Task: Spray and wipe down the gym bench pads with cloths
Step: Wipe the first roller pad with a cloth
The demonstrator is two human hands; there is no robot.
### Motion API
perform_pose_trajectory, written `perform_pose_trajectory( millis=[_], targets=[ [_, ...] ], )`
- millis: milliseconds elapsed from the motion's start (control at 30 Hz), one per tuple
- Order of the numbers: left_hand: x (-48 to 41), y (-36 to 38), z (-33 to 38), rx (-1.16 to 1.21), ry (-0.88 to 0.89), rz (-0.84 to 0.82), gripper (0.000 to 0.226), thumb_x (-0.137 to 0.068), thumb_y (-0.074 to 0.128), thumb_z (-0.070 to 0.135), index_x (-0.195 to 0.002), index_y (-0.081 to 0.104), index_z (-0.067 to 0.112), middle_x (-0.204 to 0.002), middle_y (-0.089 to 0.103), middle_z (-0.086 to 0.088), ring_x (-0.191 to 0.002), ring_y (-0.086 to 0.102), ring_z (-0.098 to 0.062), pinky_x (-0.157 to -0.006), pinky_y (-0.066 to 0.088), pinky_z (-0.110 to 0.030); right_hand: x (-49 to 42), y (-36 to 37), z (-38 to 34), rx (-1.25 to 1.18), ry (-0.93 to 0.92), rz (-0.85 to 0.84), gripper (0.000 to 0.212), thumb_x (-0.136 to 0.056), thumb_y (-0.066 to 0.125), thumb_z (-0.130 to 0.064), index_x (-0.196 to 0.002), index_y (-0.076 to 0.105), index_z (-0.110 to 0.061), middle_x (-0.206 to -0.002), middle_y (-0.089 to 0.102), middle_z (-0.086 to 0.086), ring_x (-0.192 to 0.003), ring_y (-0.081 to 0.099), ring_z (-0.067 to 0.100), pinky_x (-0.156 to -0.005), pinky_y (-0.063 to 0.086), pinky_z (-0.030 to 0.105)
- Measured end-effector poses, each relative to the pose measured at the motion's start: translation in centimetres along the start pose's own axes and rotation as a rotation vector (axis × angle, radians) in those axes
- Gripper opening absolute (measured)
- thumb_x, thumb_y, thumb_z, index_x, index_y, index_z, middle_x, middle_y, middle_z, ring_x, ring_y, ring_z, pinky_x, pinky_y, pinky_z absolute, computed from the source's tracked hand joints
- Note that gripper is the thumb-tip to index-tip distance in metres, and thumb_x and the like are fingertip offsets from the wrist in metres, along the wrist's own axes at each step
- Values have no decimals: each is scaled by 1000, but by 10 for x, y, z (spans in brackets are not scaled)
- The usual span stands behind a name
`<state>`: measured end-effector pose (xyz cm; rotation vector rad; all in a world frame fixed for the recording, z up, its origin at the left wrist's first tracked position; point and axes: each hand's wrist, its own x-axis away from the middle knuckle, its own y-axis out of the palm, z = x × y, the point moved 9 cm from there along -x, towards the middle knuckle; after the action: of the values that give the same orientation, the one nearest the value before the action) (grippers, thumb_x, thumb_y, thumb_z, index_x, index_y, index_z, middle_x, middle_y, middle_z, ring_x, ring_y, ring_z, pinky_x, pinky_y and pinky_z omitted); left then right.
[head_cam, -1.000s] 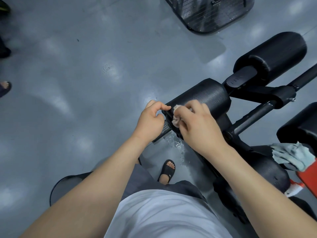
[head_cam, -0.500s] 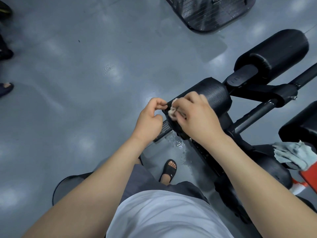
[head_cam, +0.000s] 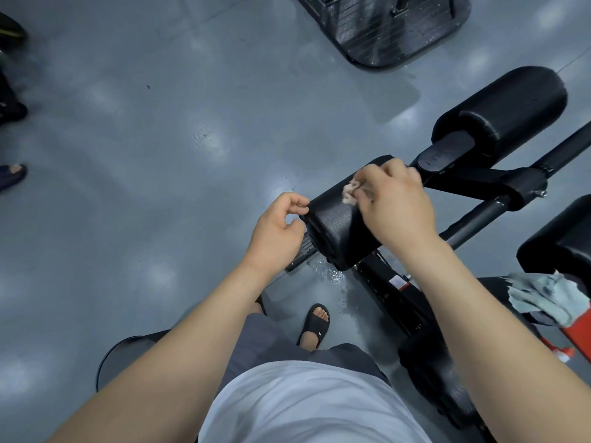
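A black roller pad (head_cam: 339,225) of the gym bench lies across the middle of the head view. My right hand (head_cam: 396,203) grips a small crumpled pale cloth (head_cam: 350,190) and presses it on top of the pad, partway along its length. My left hand (head_cam: 278,231) is at the pad's near end, fingers curled, fingertips pinching the edge of the end cap. A second, larger black roller pad (head_cam: 511,103) sits further back on the right.
The bench's black frame bar (head_cam: 473,225) runs right behind my right wrist. A grey-blue cloth (head_cam: 543,295) lies over a red object (head_cam: 579,337) at the right edge. A wet patch (head_cam: 332,276) marks the grey floor under the pad. My sandalled foot (head_cam: 315,324) stands below; a black ribbed platform (head_cam: 383,30) sits at the top.
My right hand slid the cloth from the pad's near end up along its top towards the frame. My left hand stayed at the end cap.
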<state>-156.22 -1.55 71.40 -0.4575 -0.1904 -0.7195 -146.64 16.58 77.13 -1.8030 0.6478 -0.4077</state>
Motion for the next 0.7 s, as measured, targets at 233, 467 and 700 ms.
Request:
perform_pose_trajectory(
  millis=[233,467,700],
  targets=[
    [-16,11,8,-75,8,3,26,-93,59,13,-103,72,34,-98,55,10,-90,61,-3,-83,43,-8,26,-3,-21,-22,-64,-36,22,-95,57,-39,-111,63,-24,-112,50,3,-101,46,32,-73,51,40],
    [-27,14,22,-192,40,-15,15,-89,64,16,-78,72,12,-101,57,7,-88,58,-2,-82,44,-12,12,-2,-4,-97,-121,-66,15,-93,63,-28,-108,64,-26,-112,52,3,-101,45,31,-74,52,43],
    [-26,23,23,-239,39,-27,24,-81,80,34,-78,61,20,-105,62,8,-97,60,-6,-84,44,-17,-30,-18,46,-6,99,-10,19,-98,55,-25,-112,65,-17,-110,53,11,-101,45,37,-83,46,42]
  ],
)
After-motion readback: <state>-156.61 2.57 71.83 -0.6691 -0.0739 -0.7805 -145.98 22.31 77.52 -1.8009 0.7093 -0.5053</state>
